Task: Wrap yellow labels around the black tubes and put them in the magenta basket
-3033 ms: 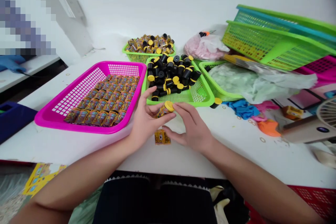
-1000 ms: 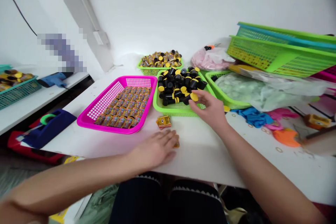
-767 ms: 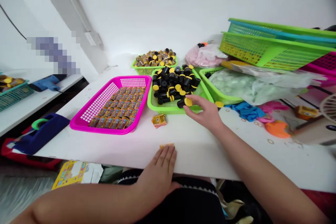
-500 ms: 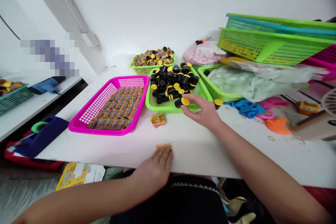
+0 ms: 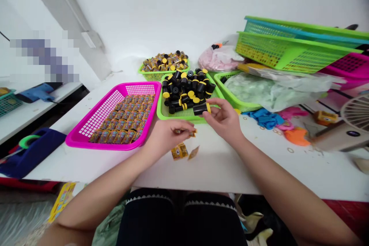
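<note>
My right hand (image 5: 224, 120) pinches a small black container with a yellow cap (image 5: 200, 109) by its capped end, lying nearly level. Facing it, my left hand (image 5: 168, 134) is closed, thumb and fingertips together on a small yellow-brown printed sleeve (image 5: 193, 133), mostly covered by the fingers. On the white table below lie a yellow printed stack of sleeves (image 5: 179, 151) and a loose single sleeve (image 5: 194, 153). Just beyond the right hand, a green basket (image 5: 165, 115) holds a heap of similar black containers. Left of it, a pink basket (image 5: 108, 146) holds rows of wrapped containers.
Behind stands another green basket (image 5: 150, 76) of wrapped containers. At right are a green basket with a plastic bag (image 5: 273, 88), stacked baskets (image 5: 288, 52), blue balloon-like pieces (image 5: 265, 118) and a fan (image 5: 343, 127). A tape dispenser (image 5: 37, 150) sits at the left edge.
My left hand has risen from the table's front with a sleeve between its fingers. The container in my right hand has turned sideways. The stack on the table now lies nearer me.
</note>
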Motion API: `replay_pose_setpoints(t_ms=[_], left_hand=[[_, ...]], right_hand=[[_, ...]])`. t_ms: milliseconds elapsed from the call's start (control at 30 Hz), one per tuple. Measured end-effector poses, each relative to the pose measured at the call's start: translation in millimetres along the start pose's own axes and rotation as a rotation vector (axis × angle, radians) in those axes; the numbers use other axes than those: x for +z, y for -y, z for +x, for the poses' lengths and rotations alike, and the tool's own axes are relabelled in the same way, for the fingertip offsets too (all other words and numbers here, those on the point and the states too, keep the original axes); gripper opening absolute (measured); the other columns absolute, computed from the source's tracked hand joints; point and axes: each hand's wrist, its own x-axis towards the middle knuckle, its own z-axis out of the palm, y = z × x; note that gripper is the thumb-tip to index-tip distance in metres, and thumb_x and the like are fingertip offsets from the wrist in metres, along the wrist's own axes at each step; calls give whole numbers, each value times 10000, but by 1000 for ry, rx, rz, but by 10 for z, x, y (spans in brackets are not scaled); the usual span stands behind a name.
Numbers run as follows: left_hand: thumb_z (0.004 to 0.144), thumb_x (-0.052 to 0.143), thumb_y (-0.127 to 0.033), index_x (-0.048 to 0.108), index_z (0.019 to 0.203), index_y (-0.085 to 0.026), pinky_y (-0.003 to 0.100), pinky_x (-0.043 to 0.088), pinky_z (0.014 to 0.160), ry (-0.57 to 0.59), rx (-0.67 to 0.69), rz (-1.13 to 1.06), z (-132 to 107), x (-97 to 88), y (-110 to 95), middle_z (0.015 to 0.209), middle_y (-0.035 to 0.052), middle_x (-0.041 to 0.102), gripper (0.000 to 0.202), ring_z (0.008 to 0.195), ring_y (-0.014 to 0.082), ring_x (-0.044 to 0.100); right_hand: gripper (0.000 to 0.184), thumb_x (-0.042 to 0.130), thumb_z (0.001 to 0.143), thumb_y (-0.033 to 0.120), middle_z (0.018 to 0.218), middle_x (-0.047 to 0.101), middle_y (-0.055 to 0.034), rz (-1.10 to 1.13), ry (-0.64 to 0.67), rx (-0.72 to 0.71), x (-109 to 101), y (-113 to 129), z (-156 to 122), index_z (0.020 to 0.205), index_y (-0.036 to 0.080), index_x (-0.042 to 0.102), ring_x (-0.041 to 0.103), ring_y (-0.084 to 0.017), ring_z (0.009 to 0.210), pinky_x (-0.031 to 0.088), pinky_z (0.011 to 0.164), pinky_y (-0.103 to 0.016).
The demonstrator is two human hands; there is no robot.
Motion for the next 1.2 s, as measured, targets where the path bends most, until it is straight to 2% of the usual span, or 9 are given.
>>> replay_pose_setpoints(t_ms=[133,267,467,667,733,900,1100,1167,1200], left_hand=[[753,788,-422,767,923,-149,199,557,475,-125,-246,-273,169,86,153,746,64,769,323,651,189,744],[769,757,-516,786,911,-162,242,624,568,-159,-239,-272,85,126,335,807,54,777,382,634,163,730],[799,635,-671,770,825,-117,279,631,569,-121,-204,-415,39,113,366,713,75,748,570,597,183,726],[916,559,-562,749,690,-155,221,536,550,-98,69,-49,51,58,322,622,35,732,503,569,145,686],[936,527,-561,741,670,-160,215,511,550,-91,121,18,48,56,316,599,27,723,527,562,140,676],[943,439,-639,774,765,-163,222,513,568,-101,61,-1,16,77,327,674,48,761,609,587,149,696],[943,468,-607,776,735,-160,256,535,667,-83,22,-71,19,79,359,845,88,791,581,787,203,739],[913,561,-557,788,879,-157,260,540,686,-29,6,-160,40,99,384,937,98,789,462,837,208,735],[888,619,-524,766,1046,-161,257,541,690,-3,-1,-225,50,111,397,959,95,785,422,834,198,728]], right_hand=[[342,712,851,395,1042,693,-22,70,-18,98,-18,70,15,1159,292,606,706,-132,708,636,696,-317],[278,724,849,389,906,731,10,107,7,132,-16,107,-4,1092,287,636,709,-122,641,628,702,-303],[246,724,855,346,850,733,6,237,149,208,24,93,-86,1082,270,666,722,-146,713,614,685,-305],[266,715,847,439,879,731,1,316,52,257,25,123,-79,1062,287,678,698,-154,689,603,635,-328],[261,723,845,419,871,733,-1,304,77,252,6,154,-65,1063,283,681,704,-157,689,599,634,-324],[239,749,829,347,771,726,-12,156,286,250,-66,155,-35,1033,237,689,693,-146,638,535,540,-261],[266,748,825,321,760,699,-1,69,338,256,-76,92,-33,1071,241,684,658,-127,644,529,565,-255],[291,764,807,268,873,708,-13,45,368,194,-72,94,-33,1090,256,694,666,-127,738,554,652,-265],[308,771,798,251,946,710,-22,39,392,170,-72,98,-29,1097,261,699,673,-132,794,566,706,-278]])
